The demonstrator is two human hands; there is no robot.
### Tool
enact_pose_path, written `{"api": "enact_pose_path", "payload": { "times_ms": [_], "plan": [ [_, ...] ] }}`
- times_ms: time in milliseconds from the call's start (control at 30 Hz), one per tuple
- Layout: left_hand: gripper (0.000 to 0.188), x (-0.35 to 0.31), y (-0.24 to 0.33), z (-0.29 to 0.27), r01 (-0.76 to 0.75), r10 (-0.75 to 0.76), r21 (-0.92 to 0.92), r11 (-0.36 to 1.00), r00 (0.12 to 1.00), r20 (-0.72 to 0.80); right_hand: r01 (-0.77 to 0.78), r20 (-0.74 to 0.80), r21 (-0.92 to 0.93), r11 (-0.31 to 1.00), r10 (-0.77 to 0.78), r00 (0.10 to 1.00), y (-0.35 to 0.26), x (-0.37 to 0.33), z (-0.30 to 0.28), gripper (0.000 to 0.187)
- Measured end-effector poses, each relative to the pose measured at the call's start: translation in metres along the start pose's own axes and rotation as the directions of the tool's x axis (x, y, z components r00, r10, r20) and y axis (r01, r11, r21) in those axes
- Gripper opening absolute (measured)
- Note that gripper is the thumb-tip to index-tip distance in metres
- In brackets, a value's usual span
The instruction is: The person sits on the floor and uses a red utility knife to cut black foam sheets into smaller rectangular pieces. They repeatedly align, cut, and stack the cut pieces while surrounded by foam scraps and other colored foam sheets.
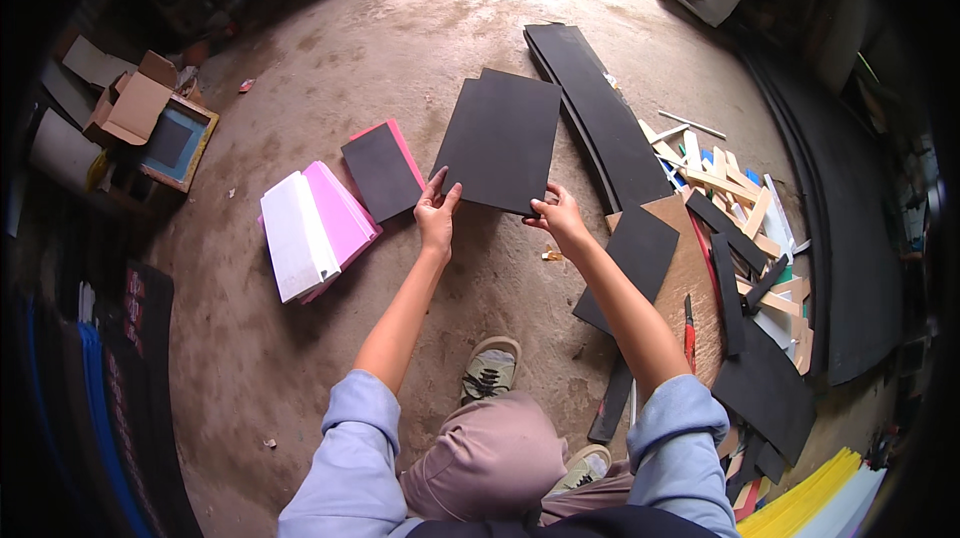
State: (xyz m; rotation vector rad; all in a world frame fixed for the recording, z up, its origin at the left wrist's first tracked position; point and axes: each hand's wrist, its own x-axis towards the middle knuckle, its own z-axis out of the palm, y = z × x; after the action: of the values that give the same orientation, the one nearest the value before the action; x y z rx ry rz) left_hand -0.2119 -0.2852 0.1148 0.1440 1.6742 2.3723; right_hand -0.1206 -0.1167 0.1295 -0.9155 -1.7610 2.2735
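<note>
Both my hands hold a pair of black foam sheets (500, 138), slightly out of line with each other, raised above the floor. My left hand (437, 213) is closed on their near left corner, thumb on top. At the near right corner my right hand (560, 215) grips them between thumb and fingers. Left of my left hand lies a smaller black sheet (382, 173) over a red one. Beside it is a stack of white and pink sheets (305, 233). Under my right forearm another black sheet (635, 256) rests partly on a brown board (705, 288).
Long black strips (600, 108) lie ahead on the right. A red-handled utility knife (689, 333) lies on the board, near a heap of offcuts (745, 193). Large black sheets (850, 268) line the right side. Open cardboard boxes (135, 108) stand far left; yellow sheets (805, 498) are near right.
</note>
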Motion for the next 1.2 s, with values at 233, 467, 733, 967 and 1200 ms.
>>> {"api": "enact_pose_path", "payload": {
  "times_ms": [233,467,733,967,1200],
  "plan": [
    [0.046,0.083,-0.036,-0.047,-0.173,0.229,0.534,0.828,0.973,-0.04,0.014,-0.047,-0.077,0.997,-0.017,0.999,0.013,0.071,0.045,0.05],
    [0.041,0.093,-0.048,-0.049,-0.161,0.249,0.668,0.726,0.968,-0.038,0.222,-0.027,-0.552,0.804,-0.283,0.959,0.028,0.068,0.037,0.046],
    [0.052,0.038,-0.028,-0.025,-0.275,0.228,0.758,0.591,0.959,0.17,0.165,0.125,-0.832,0.53,-0.112,0.986,0.025,-0.046,-0.07,0.035],
    [0.051,-0.067,-0.043,0.044,-0.198,-0.461,0.637,0.745,0.538,0.706,-0.176,-0.195,-0.887,0.426,-0.001,0.981,0.053,-0.207,-0.232,0.03],
    [0.051,-0.146,-0.066,0.106,-0.792,-0.703,0.48,0.377,0.092,0.705,-0.447,-0.586,-0.462,0.766,0.115,0.802,0.125,-0.322,-0.302,0.025]
  ]
}}
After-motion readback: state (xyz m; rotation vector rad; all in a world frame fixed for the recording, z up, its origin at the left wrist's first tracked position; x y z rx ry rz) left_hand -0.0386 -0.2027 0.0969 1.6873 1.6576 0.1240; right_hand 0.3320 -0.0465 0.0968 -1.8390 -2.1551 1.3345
